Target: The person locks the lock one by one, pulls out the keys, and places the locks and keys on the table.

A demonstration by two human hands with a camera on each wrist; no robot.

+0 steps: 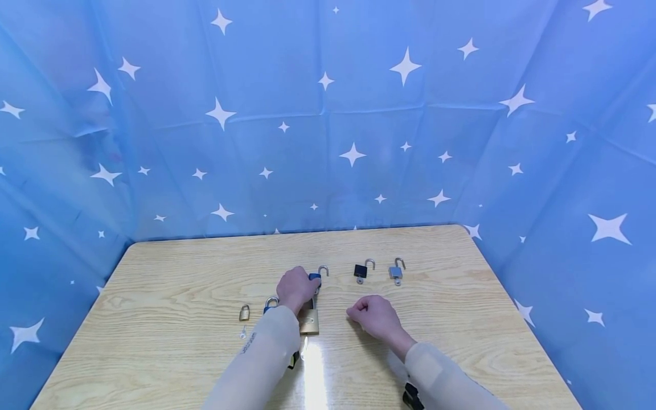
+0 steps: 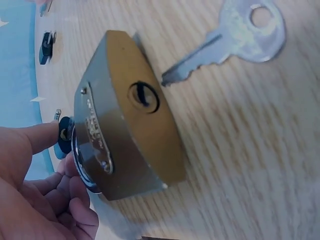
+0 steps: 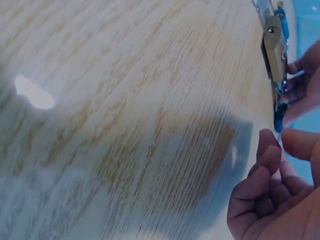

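Observation:
My left hand [image 1: 295,287] reaches across the table and holds a small blue padlock [image 1: 315,277] between thumb and fingers; its shackle is swung open. Beneath that wrist lies a large brass padlock [image 2: 120,120], its keyhole facing the left wrist camera, with a silver key [image 2: 250,35] beside it. Another blue padlock [image 1: 270,305] is partly hidden by the left forearm. My right hand [image 1: 379,316] hovers over the table, fingers loosely curled, and the right wrist view shows nothing between them.
A black padlock [image 1: 361,271] and a silver padlock [image 1: 395,273], both with shackles open and keys in, lie at the back right. A small brass padlock [image 1: 244,312] lies left, a key [image 1: 243,332] before it. A blue star-patterned curtain [image 1: 328,142] encloses the wooden table [image 1: 169,296].

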